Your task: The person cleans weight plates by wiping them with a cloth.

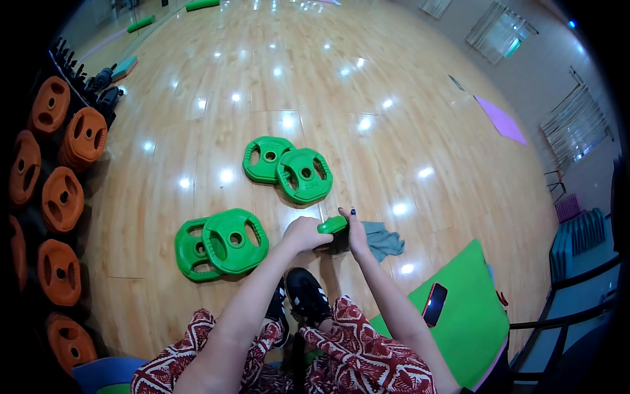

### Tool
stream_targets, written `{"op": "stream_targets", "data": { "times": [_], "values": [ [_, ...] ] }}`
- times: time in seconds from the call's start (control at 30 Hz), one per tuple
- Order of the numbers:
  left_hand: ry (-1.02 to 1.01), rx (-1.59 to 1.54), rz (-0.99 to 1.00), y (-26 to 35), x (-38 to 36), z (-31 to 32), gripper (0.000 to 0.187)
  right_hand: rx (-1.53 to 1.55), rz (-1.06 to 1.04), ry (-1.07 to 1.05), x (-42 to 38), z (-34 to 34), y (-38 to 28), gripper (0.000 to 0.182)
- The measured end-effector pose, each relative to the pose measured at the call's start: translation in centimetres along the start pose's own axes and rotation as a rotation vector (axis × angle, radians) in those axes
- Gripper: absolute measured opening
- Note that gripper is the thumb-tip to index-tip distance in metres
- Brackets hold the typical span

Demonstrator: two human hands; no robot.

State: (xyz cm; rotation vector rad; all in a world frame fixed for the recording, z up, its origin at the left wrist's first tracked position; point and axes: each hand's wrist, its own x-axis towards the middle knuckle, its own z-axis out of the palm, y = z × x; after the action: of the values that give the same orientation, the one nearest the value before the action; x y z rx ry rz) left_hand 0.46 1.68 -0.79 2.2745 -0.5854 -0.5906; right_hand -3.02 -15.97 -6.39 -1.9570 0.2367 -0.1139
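Between my hands, low over the floor in front of my shoes, is a small green weight plate (333,225), seen nearly edge-on. My left hand (304,234) is closed round its near left side. My right hand (356,235) grips it from the right, fingers pointing up along the edge. A grey-green cloth (383,241) lies crumpled on the floor just right of my right hand. Ahead, one green plate (305,175) rests partly on another green plate (258,159). Left of my hands, a large green plate (235,241) overlaps a second plate (190,249).
Orange weight plates (62,198) hang on a rack along the left, with dumbbells (102,79) behind. At right a green mat (459,308) carries a phone (434,304). Farther off lies a purple mat (500,120). Blue steps (577,236) are stacked by the right wall.
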Motion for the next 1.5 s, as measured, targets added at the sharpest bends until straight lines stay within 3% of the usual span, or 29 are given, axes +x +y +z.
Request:
{"op": "stream_targets", "data": {
  "times": [0.03, 0.1, 0.17, 0.3, 0.37, 0.47, 0.53, 0.63, 0.77, 0.83, 0.9, 0.97, 1.03, 1.1, 1.17, 1.37, 1.43, 1.47, 1.5],
  "values": [
    [0.001, -0.006, 0.000, -0.1, 0.0, 0.1, 0.043, 0.270, 0.115, -0.084, 0.1, -0.3, 0.3, 0.041],
    [-0.044, 0.001, 0.060, -0.3, 0.1, -0.1, 0.044, 0.313, 0.165, -0.051, -0.4, 0.3, 0.3, 0.042],
    [-0.026, 0.002, 0.085, -0.8, 0.1, -0.3, 0.043, -0.005, -0.127, 0.081, -1.3, 1.4, -0.5, 0.041],
    [0.034, -0.089, 0.119, -3.1, 0.0, -0.5, 0.043, -0.203, -0.227, 0.049, -2.7, 2.1, -2.8, 0.041],
    [0.044, -0.107, 0.121, -3.7, -0.2, -0.9, 0.045, -0.242, -0.174, 0.034, -2.2, 1.9, -1.4, 0.043],
    [0.001, -0.186, 0.088, -3.9, -0.1, -1.4, 0.045, -0.104, 0.072, -0.006, -0.7, 1.0, 3.6, 0.046],
    [0.048, -0.145, 0.113, -3.9, 0.0, -1.4, 0.044, 0.025, 0.112, 0.008, -1.3, 1.1, 2.9, 0.044],
    [0.026, -0.155, 0.097, -3.5, 0.0, -1.6, 0.044, 0.144, -0.047, 0.050, -2.2, 2.1, 0.1, 0.042],
    [0.034, -0.177, 0.104, -3.5, 0.2, -1.3, 0.044, 0.094, -0.327, 0.046, -3.6, 2.8, -3.6, 0.038],
    [0.047, -0.172, 0.097, -3.7, 0.0, -1.3, 0.044, 0.050, -0.358, 0.041, -3.5, 2.7, -3.5, 0.038],
    [0.049, -0.198, 0.088, -3.8, -0.1, -1.3, 0.044, 0.119, -0.260, -0.001, -2.7, 2.3, -2.4, 0.039],
    [0.053, -0.220, 0.079, -4.0, -0.2, -1.2, 0.044, 0.181, 0.025, -0.008, -2.1, 1.6, -1.1, 0.047],
    [0.061, -0.216, 0.108, -3.7, -0.3, -1.2, 0.043, 0.276, 0.092, -0.008, -1.9, 1.6, -1.2, 0.050],
    [0.049, -0.156, 0.096, -3.3, -0.3, -1.2, 0.043, 0.216, -0.011, -0.025, -1.9, 1.6, -1.5, 0.042],
    [0.031, -0.098, 0.087, -2.8, 0.0, -1.0, 0.043, 0.068, -0.265, 0.027, -2.8, 2.6, -3.8, 0.038],
    [0.065, -0.033, 0.176, -4.2, 0.5, -0.3, 0.043, -0.249, -0.493, -0.006, -2.4, 1.9, -3.4, 0.039],
    [0.255, -0.027, 0.415, -5.7, 0.5, -0.1, 0.038, -0.098, -0.204, 0.045, -1.4, 1.7, -0.6, 0.039],
    [0.257, -0.025, 0.417, -5.6, 0.5, -0.2, 0.038, -0.098, -0.208, 0.046, -1.3, 1.5, -0.1, 0.039],
    [0.120, -0.039, 0.251, -4.6, -0.5, -1.2, 0.036, -0.003, -0.167, 0.051, -1.4, 1.5, -0.6, 0.039]
  ]
}}
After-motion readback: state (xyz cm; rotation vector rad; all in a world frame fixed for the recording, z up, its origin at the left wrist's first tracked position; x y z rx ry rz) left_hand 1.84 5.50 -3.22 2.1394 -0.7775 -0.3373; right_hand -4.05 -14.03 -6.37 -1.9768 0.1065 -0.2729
